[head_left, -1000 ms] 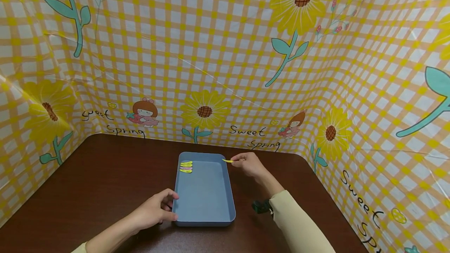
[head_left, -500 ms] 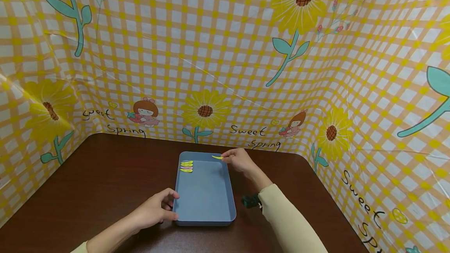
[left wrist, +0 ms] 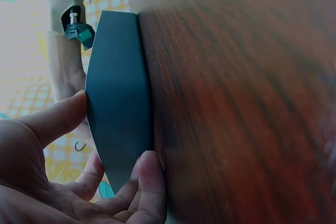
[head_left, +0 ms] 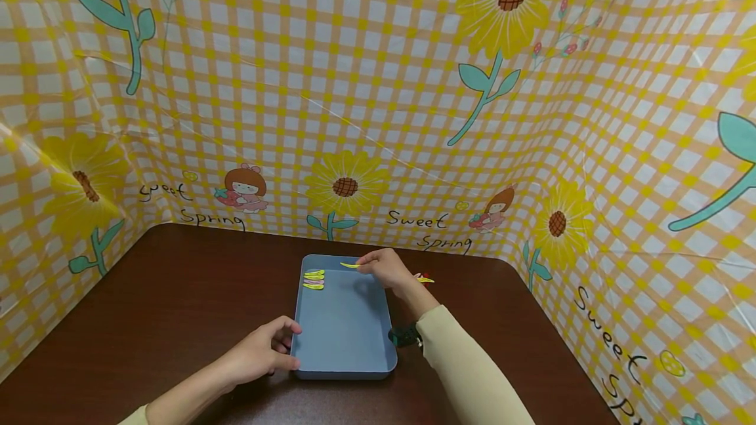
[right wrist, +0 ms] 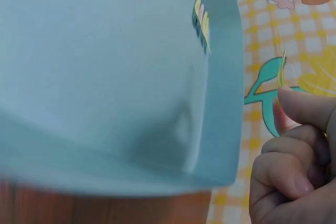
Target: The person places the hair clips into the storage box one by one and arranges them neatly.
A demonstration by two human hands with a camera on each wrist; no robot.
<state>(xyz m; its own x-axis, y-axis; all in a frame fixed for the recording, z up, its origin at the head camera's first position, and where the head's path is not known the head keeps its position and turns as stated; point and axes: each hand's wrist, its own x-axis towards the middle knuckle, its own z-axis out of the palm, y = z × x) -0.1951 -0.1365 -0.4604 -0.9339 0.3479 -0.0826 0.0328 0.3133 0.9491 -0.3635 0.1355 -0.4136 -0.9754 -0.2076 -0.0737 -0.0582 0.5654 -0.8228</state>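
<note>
A blue-grey rectangular tray lies on the table. My left hand holds its left side near the front corner, thumb and fingertips against the wall; the left wrist view shows the fingers on the tray's outer wall. My right hand pinches a yellow snap hair clip between thumb and forefinger, above the tray's far end. In the right wrist view the pinched hair clip is seen edge-on. Several hair clips, yellow ones and a pink one, lie in a row inside the tray's far left corner.
Beyond my right wrist, partly hidden, a yellow clip and something red and pink lie on the dark wooden table. A dark device is strapped at my right wrist. A checked, sunflower-patterned cloth encloses the back and sides.
My right hand has moved left with the hair clip, from outside the tray's right edge to over its far end. More things on the table show behind the wrist. My left hand stays put.
</note>
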